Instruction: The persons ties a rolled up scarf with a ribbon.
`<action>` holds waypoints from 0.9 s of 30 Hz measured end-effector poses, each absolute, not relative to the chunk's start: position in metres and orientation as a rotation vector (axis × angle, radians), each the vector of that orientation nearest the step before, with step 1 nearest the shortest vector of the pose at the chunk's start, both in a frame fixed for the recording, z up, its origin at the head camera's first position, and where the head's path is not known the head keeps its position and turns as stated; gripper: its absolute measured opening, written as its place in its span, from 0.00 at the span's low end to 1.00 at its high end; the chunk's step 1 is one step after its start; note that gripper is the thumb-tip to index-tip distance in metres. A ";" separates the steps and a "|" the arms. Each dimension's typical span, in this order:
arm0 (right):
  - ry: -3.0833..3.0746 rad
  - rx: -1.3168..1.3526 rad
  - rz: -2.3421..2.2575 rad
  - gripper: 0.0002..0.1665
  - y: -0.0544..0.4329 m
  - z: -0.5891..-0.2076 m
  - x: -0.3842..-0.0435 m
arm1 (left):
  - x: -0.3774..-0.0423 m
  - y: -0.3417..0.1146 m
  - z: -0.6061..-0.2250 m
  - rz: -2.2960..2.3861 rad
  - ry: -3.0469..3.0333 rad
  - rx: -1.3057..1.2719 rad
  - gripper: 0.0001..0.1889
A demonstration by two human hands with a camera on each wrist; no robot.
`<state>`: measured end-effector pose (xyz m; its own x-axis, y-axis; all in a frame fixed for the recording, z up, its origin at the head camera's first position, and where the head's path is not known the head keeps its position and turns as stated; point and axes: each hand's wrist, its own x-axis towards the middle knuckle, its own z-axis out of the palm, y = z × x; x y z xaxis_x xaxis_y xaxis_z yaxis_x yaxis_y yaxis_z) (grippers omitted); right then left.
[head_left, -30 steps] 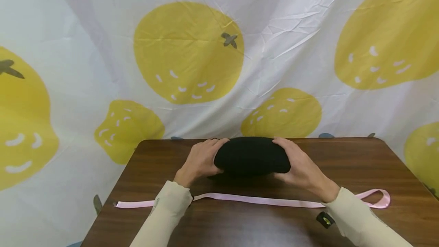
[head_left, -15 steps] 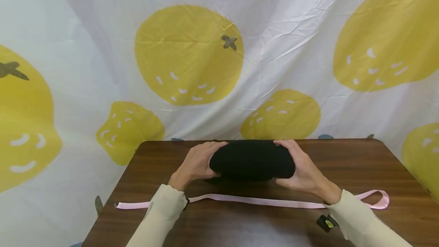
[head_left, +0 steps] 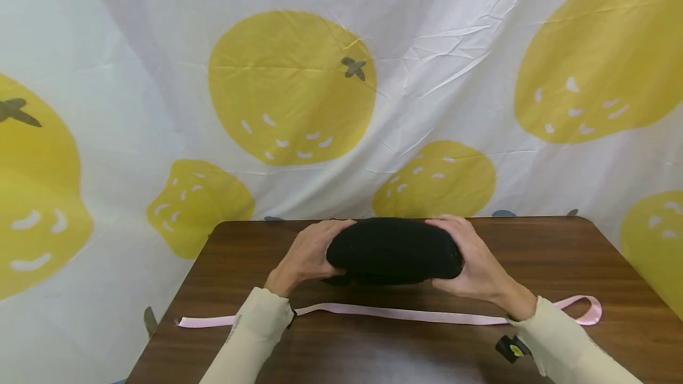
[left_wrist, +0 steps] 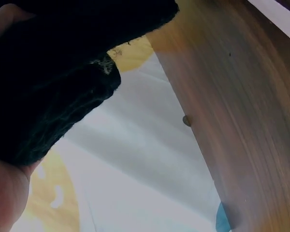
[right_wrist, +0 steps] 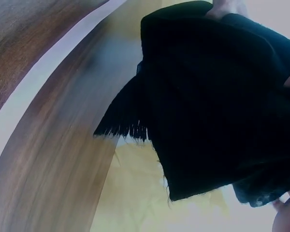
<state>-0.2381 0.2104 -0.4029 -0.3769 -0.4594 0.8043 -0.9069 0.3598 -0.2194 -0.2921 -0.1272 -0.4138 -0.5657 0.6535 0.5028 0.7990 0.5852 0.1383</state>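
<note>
A black scarf (head_left: pixel 392 250), folded into a thick bundle, is held between both hands over the back middle of the table. My left hand (head_left: pixel 306 256) grips its left end, and my right hand (head_left: pixel 475 262) grips the right end with the thumb underneath. In the left wrist view the folded layers of the scarf (left_wrist: pixel 48 106) show with a fuzzy edge. Loose layers of the scarf (right_wrist: pixel 208 101) hang down in the right wrist view, with a fringe (right_wrist: pixel 128 126) along one edge. Most fingers are hidden behind the cloth.
A pink ribbon (head_left: pixel 395 313) lies across the brown wooden table (head_left: pixel 395 354), looped at its right end. A small black piece with a yellow-green spot (head_left: pixel 512 348) is by the right sleeve. Behind the table hangs a white curtain (head_left: pixel 320 194) with yellow fruit prints.
Both hands have spread slightly apart, the left one to the left and the right one to the right. The scarf bundle looks wider and a little nearer. The ribbon has stayed put.
</note>
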 end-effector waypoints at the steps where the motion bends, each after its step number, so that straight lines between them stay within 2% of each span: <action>1: -1.978 1.185 0.895 0.52 0.210 -0.402 -0.237 | -0.293 -0.126 -0.414 -0.500 -2.411 -1.174 0.47; 9: -2.052 1.175 0.894 0.55 0.211 -0.400 -0.231 | -0.296 -0.122 -0.419 -0.501 -2.353 -1.210 0.48; 27: -2.162 1.190 0.709 0.52 0.207 -0.392 -0.223 | -0.307 -0.111 -0.427 -0.367 -2.306 -1.099 0.48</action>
